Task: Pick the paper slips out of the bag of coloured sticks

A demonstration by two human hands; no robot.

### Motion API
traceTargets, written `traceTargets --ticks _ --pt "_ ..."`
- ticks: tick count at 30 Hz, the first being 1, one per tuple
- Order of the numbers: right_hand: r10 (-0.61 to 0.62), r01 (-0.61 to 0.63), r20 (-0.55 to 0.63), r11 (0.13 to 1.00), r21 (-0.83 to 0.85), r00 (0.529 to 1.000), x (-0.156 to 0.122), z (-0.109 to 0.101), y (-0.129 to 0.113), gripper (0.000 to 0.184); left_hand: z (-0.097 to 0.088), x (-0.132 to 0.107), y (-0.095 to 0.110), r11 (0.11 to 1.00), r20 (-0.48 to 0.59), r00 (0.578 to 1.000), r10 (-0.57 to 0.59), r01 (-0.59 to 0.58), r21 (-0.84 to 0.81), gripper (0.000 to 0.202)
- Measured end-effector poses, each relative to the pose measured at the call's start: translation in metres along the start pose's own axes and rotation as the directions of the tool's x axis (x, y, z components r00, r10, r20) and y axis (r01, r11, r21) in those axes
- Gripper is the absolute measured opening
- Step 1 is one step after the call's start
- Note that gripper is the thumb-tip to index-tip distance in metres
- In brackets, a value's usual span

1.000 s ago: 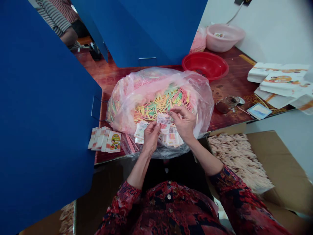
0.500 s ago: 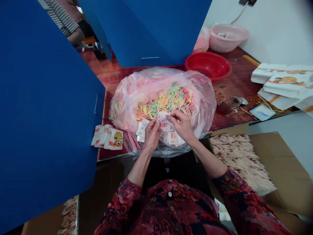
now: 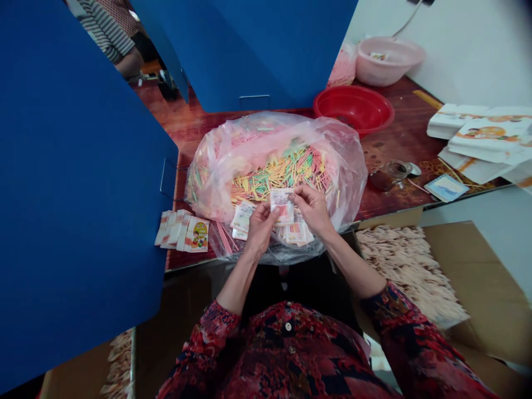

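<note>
Between my two hands is a small printed packet (image 3: pixel 282 206) with a clear window showing pink sticks. My left hand (image 3: pixel 261 226) pinches its left side, and my right hand (image 3: pixel 312 209) has thumb and fingers closed at its upper right edge. Just beyond lies a large clear plastic bag (image 3: pixel 344 160), opened over a heap of thin yellow, green and pink sticks (image 3: pixel 270 180). More packets lie on the bag's near edge, some (image 3: pixel 242 217) left of my left hand and others (image 3: pixel 297 233) below my right hand. A few long pink sticks (image 3: pixel 223 237) rest at the left.
Stacked printed packets (image 3: pixel 183 231) stand at the left table edge beside a blue panel (image 3: pixel 83 194). A red basin (image 3: pixel 380 113), a pink basin (image 3: pixel 388 69), a glass jar (image 3: pixel 388 176) and white packs (image 3: pixel 490 138) occupy the right. Below is a packet-filled carton (image 3: pixel 453 249). Another person's arm (image 3: pixel 128 61) shows upper left.
The packet now faces up flatter, with more of its front and window showing. My right fingers have shifted slightly along its upper right edge. The view has tilted a little.
</note>
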State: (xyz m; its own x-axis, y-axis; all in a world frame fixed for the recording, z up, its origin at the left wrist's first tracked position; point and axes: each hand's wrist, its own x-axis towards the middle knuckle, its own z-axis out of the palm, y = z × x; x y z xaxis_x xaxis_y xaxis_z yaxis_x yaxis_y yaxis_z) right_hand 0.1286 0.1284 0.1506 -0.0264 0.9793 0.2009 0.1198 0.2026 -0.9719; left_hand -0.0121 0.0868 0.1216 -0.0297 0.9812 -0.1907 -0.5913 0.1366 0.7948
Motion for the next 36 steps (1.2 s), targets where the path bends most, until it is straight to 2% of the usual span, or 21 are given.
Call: traceTargets --ticks 5,7,11,13,15,16,18,20,21,22,23,25,28,30,32,34,36 --pt "0.051 -0.060 0.081 0.993 0.105 0.995 -0.010 0.005 0.000 0.027 -0.006 0.001 -0.007 0.997 -0.068 0.997 0.033 -0.028 0.066 0.043" --pt "0.066 -0.077 0.096 0.991 0.112 0.993 -0.014 0.008 0.000 0.028 -0.004 -0.002 -0.008 0.992 -0.038 0.999 0.037 -0.032 0.123 0.039" --pt "0.085 -0.085 -0.001 0.994 0.065 0.996 -0.020 0.004 0.008 0.021 -0.005 -0.010 -0.007 0.967 0.087 0.996 0.024 -0.045 0.251 0.038" --pt "0.117 -0.116 -0.027 0.992 0.051 0.993 -0.022 -0.001 0.016 0.019 -0.015 -0.009 -0.004 0.923 0.051 0.995 0.086 -0.099 0.371 0.035" --pt "0.130 -0.131 -0.040 0.991 -0.006 0.991 -0.025 -0.008 0.026 0.019 -0.034 -0.006 0.002 0.791 -0.058 0.974 0.219 -0.142 0.595 0.026" --pt "0.126 -0.129 -0.046 0.990 -0.058 0.991 -0.027 -0.011 0.031 0.019 -0.044 -0.004 0.007 0.674 -0.106 0.947 0.302 -0.134 0.727 0.023" --pt "0.096 -0.105 -0.056 0.976 -0.192 0.994 -0.031 -0.014 0.040 0.016 -0.064 0.000 0.016 0.366 -0.115 0.896 0.429 -0.056 0.929 0.029" --pt "0.029 -0.043 -0.048 0.946 -0.322 0.998 -0.035 -0.013 0.048 0.015 -0.078 0.004 0.023 0.097 -0.083 0.886 0.456 0.044 0.994 0.038" --pt "-0.015 -0.001 -0.041 0.924 -0.382 0.999 -0.037 -0.011 0.051 0.015 -0.082 0.005 0.026 0.015 -0.077 0.890 0.449 0.079 0.997 0.040" --pt "-0.064 0.041 -0.036 0.896 -0.442 0.997 -0.038 -0.009 0.054 0.015 -0.085 0.007 0.027 -0.025 -0.078 0.895 0.439 0.098 0.995 0.039" --pt "-0.111 0.079 -0.036 0.863 -0.500 0.993 -0.040 -0.007 0.057 0.016 -0.086 0.008 0.028 -0.029 -0.081 0.897 0.435 0.104 0.994 0.036" --pt "-0.180 0.121 -0.041 0.793 -0.597 0.983 -0.042 -0.005 0.061 0.017 -0.088 0.011 0.028 0.040 -0.101 0.882 0.460 0.093 0.995 0.027" --pt "-0.247 0.148 -0.048 0.714 -0.684 0.968 -0.044 -0.006 0.062 0.020 -0.090 0.013 0.028 0.240 -0.174 0.860 0.479 0.062 0.969 0.015" --pt "-0.291 0.165 -0.051 0.668 -0.726 0.955 -0.044 -0.009 0.059 0.022 -0.094 0.013 0.029 0.383 -0.212 0.865 0.455 0.024 0.923 0.013" --pt "-0.330 0.189 -0.042 0.636 -0.749 0.943 -0.042 -0.010 0.053 0.021 -0.099 0.014 0.030 0.479 -0.206 0.874 0.440 -0.035 0.877 0.016" --pt "-0.352 0.224 -0.016 0.630 -0.743 0.936 -0.038 -0.009 0.045 0.019 -0.104 0.015 0.031 0.485 -0.162 0.868 0.469 -0.100 0.869 0.021" --pt "-0.354 0.264 0.026 0.645 -0.717 0.935 -0.032 -0.004 0.037 0.016 -0.107 0.015 0.033 0.390 -0.078 0.850 0.522 -0.157 0.907 0.024"
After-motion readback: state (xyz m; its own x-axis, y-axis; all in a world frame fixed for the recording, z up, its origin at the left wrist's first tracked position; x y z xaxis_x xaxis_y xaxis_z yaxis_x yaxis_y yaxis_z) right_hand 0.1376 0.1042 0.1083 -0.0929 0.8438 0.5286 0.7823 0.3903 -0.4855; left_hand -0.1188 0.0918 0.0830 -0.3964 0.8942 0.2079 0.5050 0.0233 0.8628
